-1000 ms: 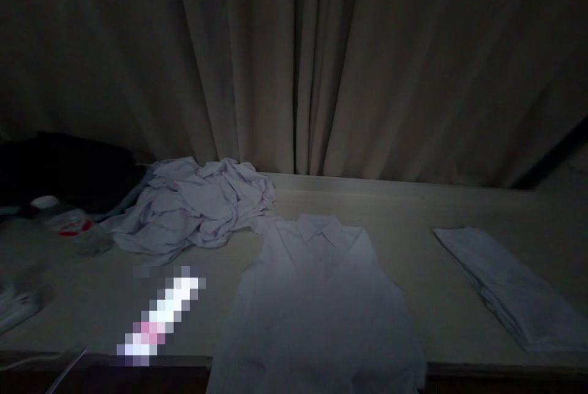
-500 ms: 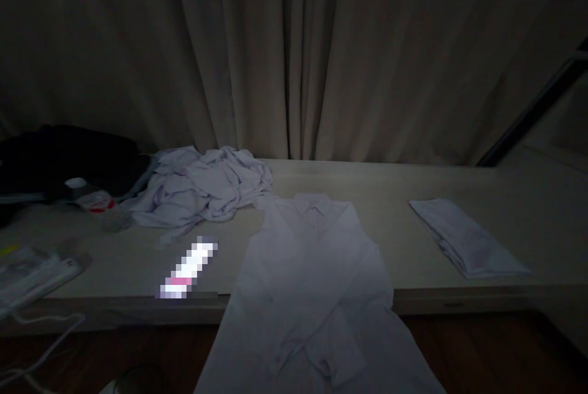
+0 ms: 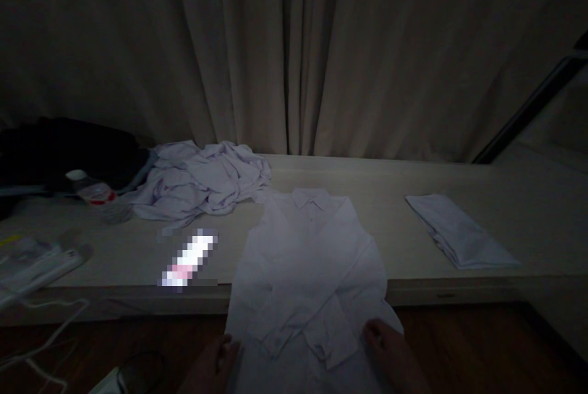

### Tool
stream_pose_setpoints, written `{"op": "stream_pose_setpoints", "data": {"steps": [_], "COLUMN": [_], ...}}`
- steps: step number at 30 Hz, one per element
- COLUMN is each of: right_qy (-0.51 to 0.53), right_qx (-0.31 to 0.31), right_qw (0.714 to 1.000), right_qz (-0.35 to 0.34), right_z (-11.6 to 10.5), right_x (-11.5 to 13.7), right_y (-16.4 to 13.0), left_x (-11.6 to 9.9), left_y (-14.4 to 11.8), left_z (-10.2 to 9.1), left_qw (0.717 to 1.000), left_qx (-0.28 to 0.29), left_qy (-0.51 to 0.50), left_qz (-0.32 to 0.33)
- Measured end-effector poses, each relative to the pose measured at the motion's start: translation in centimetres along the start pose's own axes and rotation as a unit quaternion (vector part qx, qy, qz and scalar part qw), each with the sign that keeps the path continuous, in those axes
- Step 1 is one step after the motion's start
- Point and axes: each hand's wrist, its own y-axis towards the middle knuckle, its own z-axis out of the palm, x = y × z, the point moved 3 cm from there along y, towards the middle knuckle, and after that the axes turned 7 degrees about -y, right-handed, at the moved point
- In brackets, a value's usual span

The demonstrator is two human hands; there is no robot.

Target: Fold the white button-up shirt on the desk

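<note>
Both hands are pinching the shirt hem hanging over the tabletop front edge, left hand and right hand level; its length is running away toward the curtain.

A: Position of the white collared shirt?

B: Flat on the long pale tabletop, collar toward the beige curtain behind; its lower part hangs over the near edge. Left hand and right hand sit at its hanging hem.

A: Neighbours?

B: Crumpled white garment heap behind-left of it. Clear plastic bottle left of the heap, lying before a dark bundle. Folded white cloth rectangle well apart to the right.
</note>
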Motion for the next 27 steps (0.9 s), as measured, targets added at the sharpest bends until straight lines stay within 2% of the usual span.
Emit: {"op": "stream_pose_setpoints", "data": {"steps": [3,5,7,11,16,19,21,24,27], "right_qy": [-0.103,-0.158,-0.188,-0.160,-0.084,-0.103,-0.141,-0.166,-0.167], "right_qx": [-0.002,-0.003,-0.003,0.000,0.004,0.009,0.012,0.000,-0.001], "right_qw": [0.994,0.987,0.981,0.986,0.996,0.994,0.990,0.986,0.986], "right_qz": [-0.030,-0.039,-0.046,-0.037,-0.025,-0.020,-0.015,-0.017,-0.029], "right_z": [1.8,2.8,3.5,3.1,0.7,-0.3,-0.6,-0.9,-1.0], "right_x": [4.6,5.7,5.6,4.6,4.2,3.5,2.9,2.4,2.4], "right_y": [2.2,3.1,3.6,3.8,3.8,3.9,3.9,4.0,4.1], "left_x": [-1.7,-2.0,-1.9,-2.1,-2.8,-2.5,-2.1,-1.8,-2.6], "left_y": [1.3,1.8,2.1,2.0,1.8,2.1,2.3,2.8,4.3], "left_z": [2.8,3.9,4.3,3.8,3.5,3.6,3.3,2.1,0.2], "left_qw": [0.999,0.997,0.995,0.993,0.998,0.996,0.996,0.997,0.998], "left_qx": [0.017,0.014,0.016,0.034,0.052,0.061,0.068,0.069,0.060], "left_qy": [0.041,0.071,0.087,0.087,-0.005,-0.054,-0.047,-0.024,-0.018], "left_qz": [0.017,0.033,0.050,0.076,0.045,0.038,0.025,0.016,0.017]}}
